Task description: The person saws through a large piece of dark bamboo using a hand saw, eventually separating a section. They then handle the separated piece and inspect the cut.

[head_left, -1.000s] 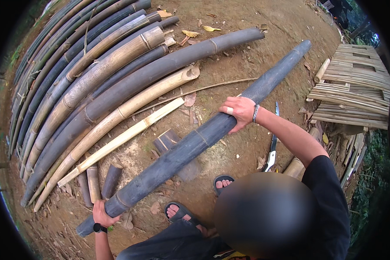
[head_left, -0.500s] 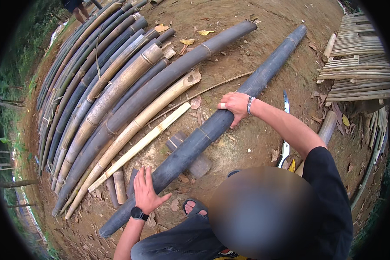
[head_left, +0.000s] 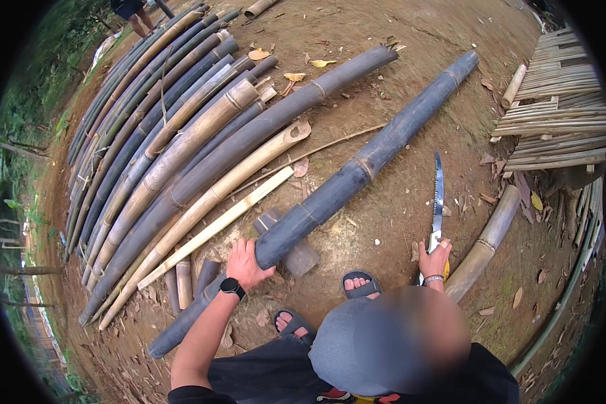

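Note:
A long dark bamboo pole point(head_left: 347, 172) lies slantwise in front of me, resting across a short, thick piece of bamboo or wood point(head_left: 297, 260). My left hand point(head_left: 249, 264), with a watch on the wrist, grips the pole near its lower left part, the fingers curled over its far side. On the right, my right hand point(head_left: 433, 256) is closed round the pale handle of a hand saw point(head_left: 438, 192). The saw's toothed blade points away from me, close to the ground. Part of the handle is hidden under my fingers.
Many bamboo poles point(head_left: 202, 128) lie stacked at the left, with a split pale strip point(head_left: 219, 225) beside them. A cut bamboo length point(head_left: 488, 242) lies right of the saw. Slatted bamboo panels point(head_left: 552, 101) stand far right. A person's legs point(head_left: 140, 23) show at the far left.
My right hand has let go of the bamboo pole and moved right and nearer, onto the saw's handle. My left hand has shifted slightly up along the pole and closed on it.

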A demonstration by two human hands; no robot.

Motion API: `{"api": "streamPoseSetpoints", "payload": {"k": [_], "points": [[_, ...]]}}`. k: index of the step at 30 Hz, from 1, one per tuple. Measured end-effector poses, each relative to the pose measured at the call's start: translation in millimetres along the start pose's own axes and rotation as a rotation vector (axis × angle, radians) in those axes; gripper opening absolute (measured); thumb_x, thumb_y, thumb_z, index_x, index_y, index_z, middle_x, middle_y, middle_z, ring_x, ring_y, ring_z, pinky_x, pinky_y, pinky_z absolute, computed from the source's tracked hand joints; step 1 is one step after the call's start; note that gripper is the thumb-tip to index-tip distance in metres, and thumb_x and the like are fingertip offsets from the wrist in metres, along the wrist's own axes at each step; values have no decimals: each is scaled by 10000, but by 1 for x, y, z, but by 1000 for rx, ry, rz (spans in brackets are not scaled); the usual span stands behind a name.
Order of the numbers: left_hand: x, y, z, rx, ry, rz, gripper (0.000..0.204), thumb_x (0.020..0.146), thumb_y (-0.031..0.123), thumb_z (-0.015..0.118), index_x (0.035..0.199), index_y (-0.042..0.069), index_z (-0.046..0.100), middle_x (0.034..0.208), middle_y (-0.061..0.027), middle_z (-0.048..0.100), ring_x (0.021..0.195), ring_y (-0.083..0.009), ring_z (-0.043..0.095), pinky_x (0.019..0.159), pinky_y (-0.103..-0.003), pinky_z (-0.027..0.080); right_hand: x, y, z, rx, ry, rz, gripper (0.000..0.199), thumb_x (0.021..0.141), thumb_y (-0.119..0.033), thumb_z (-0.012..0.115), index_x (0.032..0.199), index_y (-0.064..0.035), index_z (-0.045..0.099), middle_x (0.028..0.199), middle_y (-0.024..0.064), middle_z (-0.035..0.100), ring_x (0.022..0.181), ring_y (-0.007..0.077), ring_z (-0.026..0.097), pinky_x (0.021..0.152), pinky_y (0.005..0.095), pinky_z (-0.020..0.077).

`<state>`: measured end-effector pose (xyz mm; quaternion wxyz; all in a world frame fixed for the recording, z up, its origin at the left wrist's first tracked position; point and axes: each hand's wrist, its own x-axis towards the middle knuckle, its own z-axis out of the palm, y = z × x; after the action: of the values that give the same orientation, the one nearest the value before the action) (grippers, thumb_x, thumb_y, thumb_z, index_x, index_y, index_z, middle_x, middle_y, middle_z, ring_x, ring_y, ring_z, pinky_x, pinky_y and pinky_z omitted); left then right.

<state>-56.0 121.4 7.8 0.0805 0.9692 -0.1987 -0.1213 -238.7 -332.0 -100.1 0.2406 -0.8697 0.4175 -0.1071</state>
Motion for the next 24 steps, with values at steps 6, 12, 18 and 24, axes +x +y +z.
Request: {"api": "streamPoseSetpoints", "payload": {"k": [6,12,18,24], "points": [[-6,3,1,21,54,-19,820,608,415,825,1231,-19,515,1119,-169,507,1104,-340,503,965,-432,433,-14,68,20,-258,-322,102,619,749,-354,813,1061,95,523,952,317,662,909,469,657,803,491,546],[-13,-8,0,18,40,-82,840,578,437,837,1217,-11,525,1124,-180,517,1106,-355,507,983,-439,440,-11,65,38,-348,-322,107,604,713,-348,842,1048,71,565,956,267,686,856,419,685,785,472,561],[-2,3,-1,-27,12,-71,847,581,448,844,1227,-3,535,1127,-177,518,1111,-361,519,991,-437,440,16,99,31,558,-529,319,346,826,-154,753,1016,9,513,797,114,637,636,214,640,610,370,568],[-11,-2,-5,-15,16,-85,835,603,446,848,1238,3,538,1147,-159,531,1144,-329,507,1023,-421,432,3,20,-51,1032,-782,508,227,872,7,648,1005,-24,466,770,91,597,629,207,634,577,330,569]]}}
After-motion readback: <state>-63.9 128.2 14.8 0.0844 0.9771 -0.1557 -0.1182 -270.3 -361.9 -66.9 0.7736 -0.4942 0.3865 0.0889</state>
